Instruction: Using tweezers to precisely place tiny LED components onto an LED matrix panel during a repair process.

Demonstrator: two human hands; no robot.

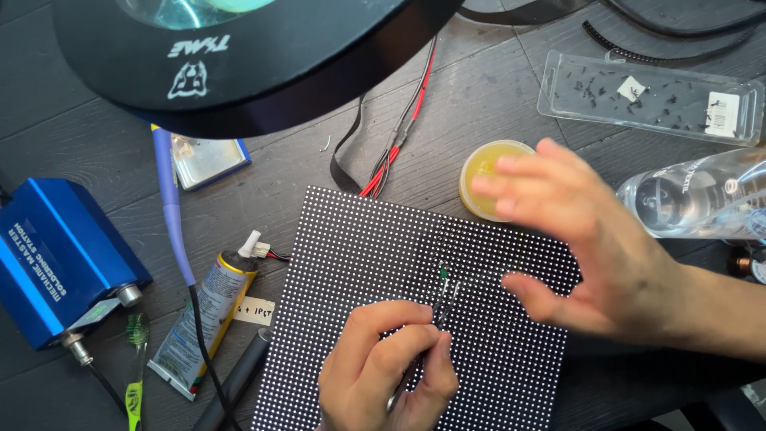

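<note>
- Your right hand (594,247) is the biggest thing in view: it hovers open, fingers spread and slightly blurred, over the right edge of the panel, with its fingertips above the small yellow tub.
- Your left hand (387,367) sits low in the middle, closed around thin tweezers (437,315) whose tips touch the panel's dotted face near a tiny green spot.
- Under both hands lies the black dotted panel (359,263), flat on the dark desk (495,96) and turned a little askew.
- Above it, at the top of the view, hangs the round black rim of a magnifier lamp (263,72).
- At the far left stands a blue box-shaped soldering station (56,255), with a purple-handled iron (171,215) and its black cord running down past it.
- On the right, a clear plastic bottle (694,195) lies on its side, just beside your right hand.
- Behind the bottle rests a clear plastic tray (650,100) sprinkled with small dark parts.
- Left of the panel lies a tube of paste (207,319), its white nozzle pointing up and to the right.
- Red and black wires (399,136) run from the panel's top edge toward the lamp.
- Touching the panel's upper right corner is the yellow tub (485,179), open and partly hidden by your fingers.
- A green toothbrush (136,359) lies at the lower left.
</note>
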